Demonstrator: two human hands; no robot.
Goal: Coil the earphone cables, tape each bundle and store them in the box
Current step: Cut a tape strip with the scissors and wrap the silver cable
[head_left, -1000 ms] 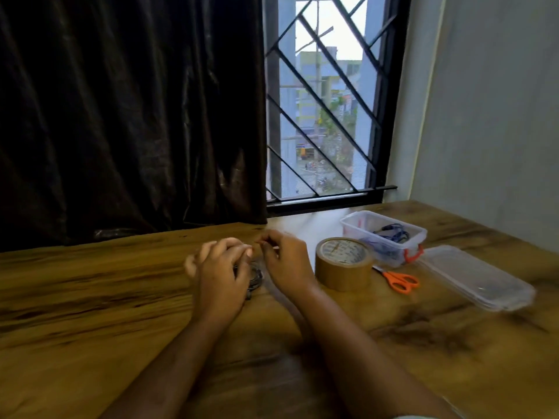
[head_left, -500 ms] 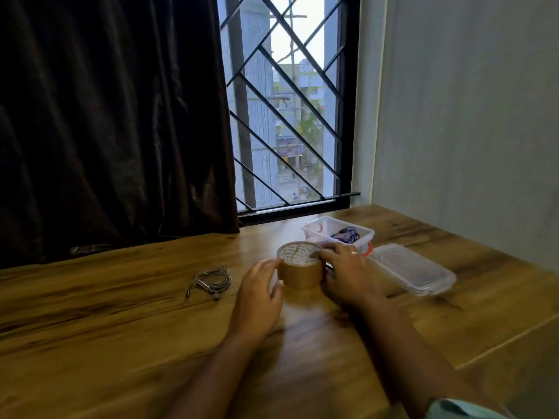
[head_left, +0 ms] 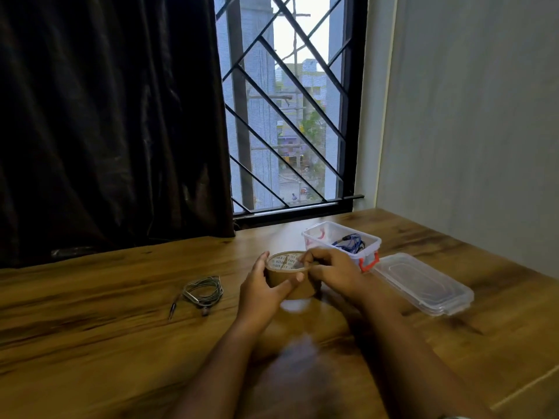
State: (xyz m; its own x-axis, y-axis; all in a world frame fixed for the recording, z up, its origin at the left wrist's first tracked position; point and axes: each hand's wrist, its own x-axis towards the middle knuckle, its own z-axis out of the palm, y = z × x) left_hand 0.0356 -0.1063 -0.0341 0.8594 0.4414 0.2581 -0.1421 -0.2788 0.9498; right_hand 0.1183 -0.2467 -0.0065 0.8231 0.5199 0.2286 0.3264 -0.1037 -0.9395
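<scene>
A brown tape roll (head_left: 287, 275) is lifted a little above the wooden table (head_left: 121, 343). My left hand (head_left: 261, 290) grips its left side, thumb across the front. My right hand (head_left: 332, 272) holds the right side, fingers curled over the top rim. A coiled grey earphone cable (head_left: 203, 290) lies on the table to the left, its plug trailing toward me. Behind the roll stands a clear plastic box (head_left: 314, 237) with red clips, a blue earphone bundle (head_left: 351, 241) inside.
The box's clear lid (head_left: 423, 282) lies flat to the right of the box. A dark curtain (head_left: 106, 116) and a barred window (head_left: 290, 116) run along the table's far edge; a grey wall (head_left: 469, 131) stands at the right.
Both hands left the coiled cable on the table, moved right to the tape roll, took hold of it and raised it slightly. The view has swung right.
</scene>
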